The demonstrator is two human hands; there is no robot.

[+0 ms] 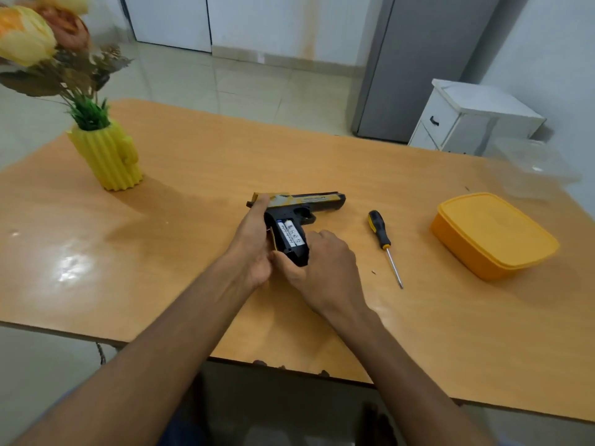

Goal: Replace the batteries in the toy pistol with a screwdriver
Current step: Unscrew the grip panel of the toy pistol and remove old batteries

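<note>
A black and gold toy pistol (317, 202) lies on its side at the middle of the wooden table (193, 175), barrel pointing right. Its grip is open and shows two white batteries (291, 237) side by side. My left hand (252, 243) holds the rear of the pistol and the left side of the grip. My right hand (322, 268) grips the bottom of the grip, thumb under it. A screwdriver (383, 243) with a black and yellow handle lies on the table to the right, tip toward me, touched by neither hand.
An orange lidded plastic box (492, 235) sits at the right. A clear container (531, 169) stands behind it near the table's far right edge. A yellow cactus-shaped vase (109, 156) with flowers stands at the back left. A tiny dark speck (373, 272) lies near the screwdriver.
</note>
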